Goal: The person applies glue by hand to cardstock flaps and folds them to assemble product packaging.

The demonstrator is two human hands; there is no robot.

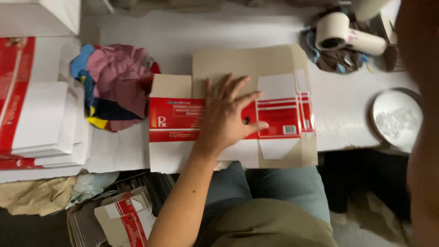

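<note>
Left hand (228, 116) presses flat, fingers spread, on the flattened red-and-white carton (183, 120), gripping nothing; the rag bundle (114, 84) sits just left of it. Right hand's grip: can't tell.

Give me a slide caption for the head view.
Left hand pressed flat on an unfolded red-and-white carton blank on a white table.
</note>
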